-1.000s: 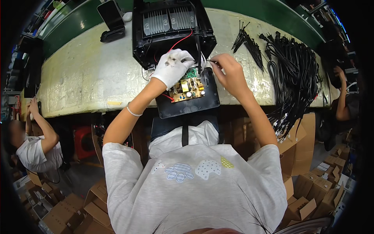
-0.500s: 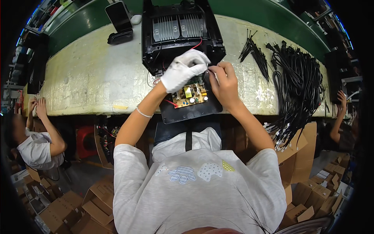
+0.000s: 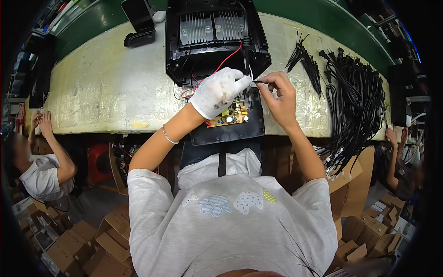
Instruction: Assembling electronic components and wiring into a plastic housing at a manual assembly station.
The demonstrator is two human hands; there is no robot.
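My left hand (image 3: 218,92), in a white glove, is closed in a pinch over the circuit board (image 3: 237,119). My right hand (image 3: 279,96) is bare and pinches a thin black strand (image 3: 258,81), whose other end meets the gloved fingertips. Whether it is a wire or a cable tie I cannot tell. Just beyond my hands stands a black housing (image 3: 173,64) with finned metal heatsinks (image 3: 196,31). A red wire (image 3: 226,59) arches out of it. The board lies on a black panel (image 3: 226,136) at the table's near edge, partly hidden under my glove.
Black cable ties (image 3: 310,71) and a heap of black power cords (image 3: 353,92) lie on the right of the table (image 3: 101,92). A black phone on a stand (image 3: 138,21) is at the back left. Co-workers sit at both sides; cardboard boxes (image 3: 113,235) stand on the floor.
Both hands have shifted slightly; my right hand has drawn away to the right, so the black strand shows between the fingertips. More of the red wire is visible.
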